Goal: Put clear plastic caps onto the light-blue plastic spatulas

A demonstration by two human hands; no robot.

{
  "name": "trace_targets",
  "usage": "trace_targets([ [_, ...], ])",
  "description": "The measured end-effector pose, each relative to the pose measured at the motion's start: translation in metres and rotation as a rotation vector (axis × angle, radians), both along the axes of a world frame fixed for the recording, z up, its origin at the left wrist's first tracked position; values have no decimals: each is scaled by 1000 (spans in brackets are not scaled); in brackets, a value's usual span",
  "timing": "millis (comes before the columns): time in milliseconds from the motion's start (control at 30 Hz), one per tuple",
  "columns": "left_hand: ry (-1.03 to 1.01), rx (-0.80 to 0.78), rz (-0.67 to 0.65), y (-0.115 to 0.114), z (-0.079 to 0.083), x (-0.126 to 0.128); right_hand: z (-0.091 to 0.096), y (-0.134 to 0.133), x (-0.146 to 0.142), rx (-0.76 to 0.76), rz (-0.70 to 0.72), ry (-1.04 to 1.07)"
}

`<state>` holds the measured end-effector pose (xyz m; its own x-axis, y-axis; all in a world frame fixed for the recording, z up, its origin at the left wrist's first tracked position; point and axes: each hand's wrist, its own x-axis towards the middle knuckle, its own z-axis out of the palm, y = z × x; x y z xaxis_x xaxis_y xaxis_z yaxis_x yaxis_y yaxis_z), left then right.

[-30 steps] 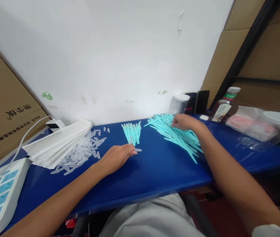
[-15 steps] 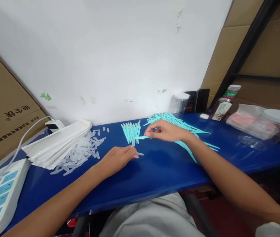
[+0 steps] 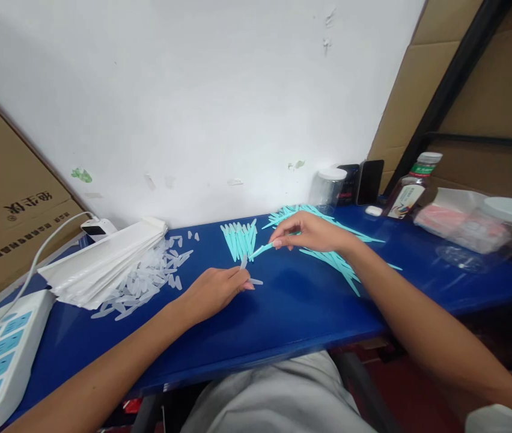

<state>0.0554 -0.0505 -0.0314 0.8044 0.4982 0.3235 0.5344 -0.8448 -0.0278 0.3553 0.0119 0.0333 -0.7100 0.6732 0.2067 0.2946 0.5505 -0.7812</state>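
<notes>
Presently, in the head view, the right hand (image 3: 303,233) pinches one turquoise stick (image 3: 264,248) over the blue table (image 3: 283,322), just right of a close row of turquoise sticks (image 3: 238,239). The left hand (image 3: 217,293), on the near side, is closed on two translucent slips, one upright slip (image 3: 244,262) and one slip pointing right (image 3: 256,281). The held stick's left end is very near the upright slip; whether they touch, I cannot tell.

From here, I judge, the stick may twist or drop, because the fingers hold it only by one end. The slips may slide from the left hand, being thin and held together. A low move of either hand may push the row out of order, since both are close to it; the right forearm may also scatter the loose turquoise pile (image 3: 335,260).

As for counting: one stick held, two slips held, two small slips (image 3: 193,236) apart at the far edge of the translucent heap (image 3: 143,282), two dark phones (image 3: 359,183), one brown bottle (image 3: 408,189). The row, the pile, the heap and the white bags (image 3: 103,264) overlap too much for an exact number.
</notes>
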Motion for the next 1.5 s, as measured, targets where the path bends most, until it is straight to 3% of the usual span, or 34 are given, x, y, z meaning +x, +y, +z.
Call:
trace_targets([
  [400,24,-31,-1,-5,-1,5,-6,1,-4,228,-123,60],
  [900,41,-95,-54,-8,-7,6,-14,-13,-28,285,89,8],
  [1033,39,-137,-36,-5,-8,5,-15,-13,-29,232,89,5],
  [1200,-58,-246,34,3,-1,-1,-21,4,-16,143,-61,-31],
  [1300,-156,-303,175,7,3,-4,-34,18,-13,134,-322,-51],
  [1400,-240,-354,289,9,5,-4,-52,28,-23,29,-538,30],
  [1500,-298,-396,330,12,6,-4,-66,29,-41,-8,-503,87],
])
